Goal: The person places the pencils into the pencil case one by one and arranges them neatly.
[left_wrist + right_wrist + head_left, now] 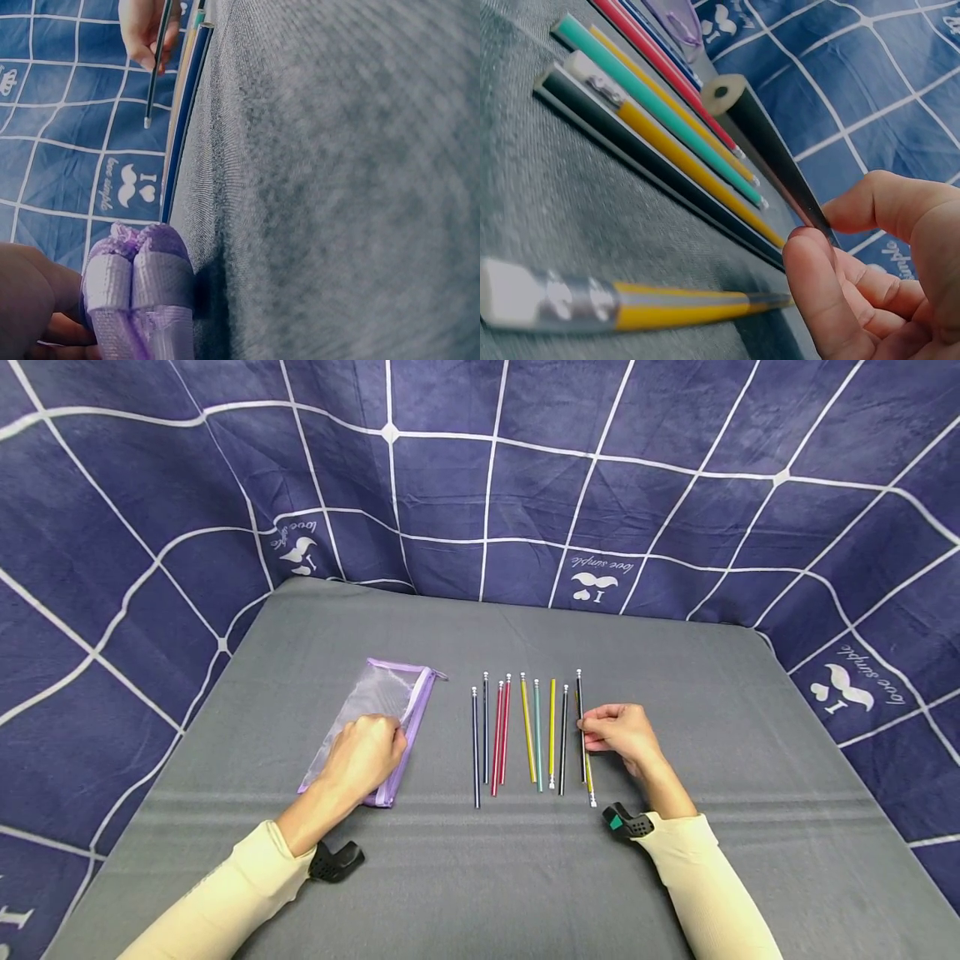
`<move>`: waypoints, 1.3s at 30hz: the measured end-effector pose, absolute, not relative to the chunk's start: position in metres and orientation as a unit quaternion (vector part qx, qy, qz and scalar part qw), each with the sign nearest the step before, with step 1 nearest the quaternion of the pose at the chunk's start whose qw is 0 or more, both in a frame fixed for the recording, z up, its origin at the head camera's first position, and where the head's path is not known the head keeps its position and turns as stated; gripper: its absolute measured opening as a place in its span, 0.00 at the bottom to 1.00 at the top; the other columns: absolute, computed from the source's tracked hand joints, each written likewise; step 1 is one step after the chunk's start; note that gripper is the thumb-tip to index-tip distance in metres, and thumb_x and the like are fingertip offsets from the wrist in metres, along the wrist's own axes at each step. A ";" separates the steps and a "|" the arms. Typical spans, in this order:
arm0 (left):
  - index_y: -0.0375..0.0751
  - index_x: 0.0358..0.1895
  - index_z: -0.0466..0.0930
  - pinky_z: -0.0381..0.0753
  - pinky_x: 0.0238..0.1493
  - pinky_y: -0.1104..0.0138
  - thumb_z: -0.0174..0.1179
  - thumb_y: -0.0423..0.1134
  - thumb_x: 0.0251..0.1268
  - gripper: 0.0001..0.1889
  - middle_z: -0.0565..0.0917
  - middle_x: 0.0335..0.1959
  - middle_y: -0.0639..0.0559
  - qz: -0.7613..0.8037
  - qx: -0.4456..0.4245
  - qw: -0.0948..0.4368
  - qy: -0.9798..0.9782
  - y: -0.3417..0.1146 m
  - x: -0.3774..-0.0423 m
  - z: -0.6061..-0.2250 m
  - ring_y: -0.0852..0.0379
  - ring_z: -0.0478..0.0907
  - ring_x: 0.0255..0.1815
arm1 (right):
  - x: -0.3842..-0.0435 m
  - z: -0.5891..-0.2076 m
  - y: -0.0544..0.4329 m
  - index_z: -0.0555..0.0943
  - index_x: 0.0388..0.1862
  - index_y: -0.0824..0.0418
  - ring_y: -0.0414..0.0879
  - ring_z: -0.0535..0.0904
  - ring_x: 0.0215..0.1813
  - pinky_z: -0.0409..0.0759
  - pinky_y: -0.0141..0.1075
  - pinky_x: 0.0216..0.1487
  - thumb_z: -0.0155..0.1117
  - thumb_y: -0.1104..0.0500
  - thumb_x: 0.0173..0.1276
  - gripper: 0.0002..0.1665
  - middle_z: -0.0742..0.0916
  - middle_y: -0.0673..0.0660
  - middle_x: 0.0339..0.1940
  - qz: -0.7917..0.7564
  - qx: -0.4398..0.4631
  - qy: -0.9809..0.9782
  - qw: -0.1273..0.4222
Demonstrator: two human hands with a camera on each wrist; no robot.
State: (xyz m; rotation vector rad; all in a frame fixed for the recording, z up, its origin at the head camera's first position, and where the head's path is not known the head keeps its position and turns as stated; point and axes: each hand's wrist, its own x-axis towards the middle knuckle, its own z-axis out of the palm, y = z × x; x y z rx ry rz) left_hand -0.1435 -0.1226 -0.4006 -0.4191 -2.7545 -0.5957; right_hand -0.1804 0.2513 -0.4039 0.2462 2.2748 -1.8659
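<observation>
Left hand (367,752): fingers bent, gripping the pouch (382,693) near its zip side.
Right hand (624,733): finger and thumb close together, pinching a black pencil (772,154) near its middle.
Held pencil: up off the gray cloth (480,877), with its flat, bare end and dark middle facing the right wrist camera. The silver end points away from the person.
Under it: a yellow pencil (590,787) lies on the cloth, its rubber end toward the person.
Pouch: see-through, with purple edges. It lies at a slant on the cloth, left of all the pencils. Its zip side faces them.
Row: eight more pencils lie side by side between the hands. From left to right they are blue (476,743), blue (486,727), red (497,739), red (506,727), yellow (528,727), green (538,735), yellow (552,718) and black (564,739).
Turned one: in the row, the second yellow has its rubber end toward the person.
Sleeves (255,868): cream, with a small black thing (336,862) at each wrist.
Back: a blue cloth (450,485) with white lines hangs behind.
</observation>
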 end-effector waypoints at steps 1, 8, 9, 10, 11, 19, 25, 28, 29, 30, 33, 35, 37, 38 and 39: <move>0.41 0.14 0.71 0.74 0.21 0.47 0.59 0.28 0.56 0.15 0.75 0.16 0.46 -0.206 -0.146 0.146 -0.956 -0.123 -0.144 -0.401 0.44 0.72 0.16 | -0.181 -0.404 0.250 0.75 0.43 0.82 0.38 0.82 0.22 0.83 0.33 0.29 0.63 0.72 0.60 0.15 0.86 0.54 0.24 -0.631 0.082 0.765 0.097; 0.42 0.13 0.69 0.74 0.20 0.48 0.58 0.29 0.56 0.15 0.73 0.15 0.48 -0.215 -0.146 0.155 -0.953 -0.122 -0.144 -0.400 0.46 0.70 0.15 | -0.181 -0.407 0.242 0.75 0.44 0.82 0.39 0.81 0.21 0.83 0.32 0.27 0.63 0.72 0.60 0.16 0.86 0.55 0.25 -0.638 0.075 0.758 0.110; 0.42 0.13 0.69 0.74 0.20 0.48 0.58 0.29 0.56 0.16 0.73 0.15 0.48 -0.217 -0.146 0.157 -0.952 -0.122 -0.144 -0.399 0.46 0.70 0.15 | -0.182 -0.407 0.241 0.75 0.44 0.82 0.39 0.81 0.21 0.83 0.32 0.27 0.63 0.72 0.60 0.15 0.86 0.55 0.26 -0.640 0.074 0.757 0.112; 0.42 0.13 0.69 0.74 0.20 0.48 0.58 0.29 0.56 0.16 0.73 0.15 0.48 -0.218 -0.146 0.158 -0.952 -0.122 -0.144 -0.400 0.47 0.70 0.15 | -0.182 -0.407 0.239 0.75 0.44 0.81 0.39 0.81 0.21 0.83 0.32 0.27 0.63 0.72 0.59 0.15 0.86 0.56 0.25 -0.641 0.074 0.756 0.114; 0.43 0.13 0.68 0.74 0.20 0.48 0.58 0.29 0.56 0.16 0.72 0.15 0.48 -0.219 -0.147 0.160 -0.951 -0.122 -0.144 -0.400 0.47 0.69 0.15 | -0.182 -0.407 0.238 0.75 0.44 0.81 0.39 0.81 0.21 0.83 0.33 0.27 0.63 0.73 0.59 0.15 0.86 0.56 0.25 -0.643 0.074 0.754 0.116; 0.42 0.13 0.67 0.74 0.20 0.48 0.58 0.29 0.56 0.16 0.71 0.15 0.48 -0.217 -0.148 0.166 -0.950 -0.122 -0.145 -0.401 0.47 0.69 0.16 | -0.183 -0.405 0.222 0.76 0.43 0.80 0.40 0.82 0.22 0.83 0.33 0.28 0.62 0.73 0.59 0.14 0.86 0.55 0.25 -0.647 0.066 0.748 0.130; 0.43 0.13 0.68 0.74 0.20 0.49 0.58 0.28 0.56 0.16 0.71 0.15 0.48 -0.218 -0.149 0.171 -0.949 -0.123 -0.146 -0.401 0.46 0.70 0.15 | -0.185 -0.405 0.211 0.77 0.42 0.79 0.40 0.81 0.22 0.83 0.33 0.28 0.61 0.73 0.57 0.13 0.86 0.55 0.24 -0.644 0.064 0.749 0.141; 0.43 0.12 0.67 0.74 0.20 0.49 0.58 0.28 0.56 0.17 0.71 0.15 0.48 -0.221 -0.150 0.175 -0.948 -0.122 -0.146 -0.401 0.46 0.69 0.15 | -0.185 -0.405 0.205 0.77 0.42 0.78 0.40 0.81 0.22 0.83 0.33 0.28 0.60 0.73 0.58 0.13 0.86 0.55 0.24 -0.646 0.057 0.747 0.146; 0.43 0.12 0.66 0.74 0.20 0.48 0.58 0.29 0.56 0.17 0.71 0.15 0.49 -0.222 -0.150 0.176 -0.947 -0.122 -0.146 -0.401 0.46 0.69 0.15 | -0.184 -0.405 0.203 0.77 0.42 0.78 0.40 0.81 0.22 0.83 0.33 0.28 0.60 0.73 0.58 0.12 0.86 0.55 0.25 -0.647 0.054 0.746 0.148; 0.43 0.12 0.66 0.74 0.20 0.48 0.58 0.29 0.56 0.17 0.71 0.15 0.49 -0.223 -0.150 0.176 -0.947 -0.122 -0.146 -0.401 0.46 0.69 0.15 | -0.184 -0.405 0.202 0.77 0.42 0.79 0.40 0.81 0.22 0.83 0.33 0.28 0.60 0.73 0.58 0.12 0.86 0.55 0.25 -0.649 0.052 0.744 0.148; 0.44 0.12 0.66 0.74 0.20 0.49 0.58 0.29 0.56 0.18 0.72 0.15 0.49 -0.230 -0.150 0.177 -0.945 -0.122 -0.146 -0.401 0.47 0.69 0.15 | -0.183 -0.406 0.197 0.76 0.43 0.81 0.40 0.82 0.22 0.83 0.33 0.29 0.59 0.74 0.59 0.13 0.86 0.57 0.26 -0.658 0.040 0.737 0.151; 0.45 0.11 0.66 0.74 0.20 0.49 0.57 0.30 0.57 0.18 0.72 0.15 0.49 -0.234 -0.151 0.179 -0.944 -0.122 -0.145 -0.400 0.48 0.69 0.15 | -0.183 -0.405 0.193 0.75 0.43 0.82 0.40 0.82 0.22 0.83 0.33 0.28 0.59 0.75 0.60 0.13 0.86 0.57 0.26 -0.660 0.037 0.734 0.154; 0.45 0.11 0.67 0.74 0.20 0.49 0.57 0.30 0.57 0.18 0.73 0.15 0.49 -0.238 -0.151 0.181 -0.942 -0.122 -0.145 -0.400 0.48 0.69 0.15 | -0.183 -0.405 0.189 0.75 0.43 0.82 0.41 0.82 0.22 0.83 0.33 0.28 0.59 0.75 0.60 0.13 0.86 0.57 0.26 -0.660 0.035 0.734 0.159; 0.45 0.11 0.67 0.74 0.20 0.49 0.57 0.30 0.57 0.17 0.73 0.15 0.49 -0.239 -0.151 0.182 -0.942 -0.122 -0.145 -0.400 0.48 0.69 0.15 | -0.182 -0.405 0.187 0.75 0.44 0.82 0.41 0.82 0.22 0.83 0.33 0.28 0.59 0.75 0.59 0.13 0.86 0.57 0.26 -0.657 0.038 0.735 0.161; 0.45 0.12 0.67 0.74 0.20 0.49 0.57 0.30 0.57 0.17 0.73 0.15 0.49 -0.239 -0.152 0.183 -0.941 -0.122 -0.145 -0.400 0.48 0.69 0.15 | -0.183 -0.405 0.184 0.76 0.43 0.81 0.41 0.81 0.22 0.83 0.33 0.28 0.59 0.74 0.59 0.13 0.86 0.56 0.25 -0.655 0.039 0.737 0.163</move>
